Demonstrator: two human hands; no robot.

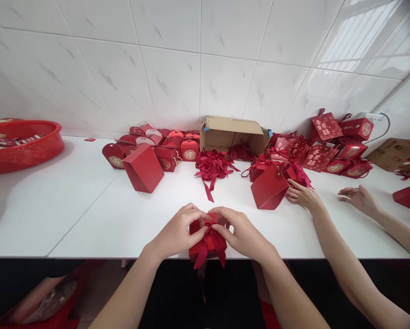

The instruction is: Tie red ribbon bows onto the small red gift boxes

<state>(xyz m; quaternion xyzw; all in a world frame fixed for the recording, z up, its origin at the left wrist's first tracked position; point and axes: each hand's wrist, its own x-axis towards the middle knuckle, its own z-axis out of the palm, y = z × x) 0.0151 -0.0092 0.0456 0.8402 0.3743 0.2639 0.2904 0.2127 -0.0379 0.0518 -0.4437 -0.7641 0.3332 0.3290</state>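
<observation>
A small red gift box (208, 246) with a red ribbon sits at the near edge of the white table (88, 214). My left hand (179, 230) and my right hand (241, 230) both close their fingers on its top, pinching the ribbon. Loose ribbon ends hang down over the table edge. A heap of red ribbons (213, 167) lies beyond the box, in front of an open cardboard box (232, 132).
Finished red boxes (157, 148) crowd the back left; a plain red box (143, 168) leans before them. More red boxes (335, 146) pile at back right. A red basket (23, 144) stands far left. Another person's hands (302, 194) (359, 198) reach by a red box (269, 187).
</observation>
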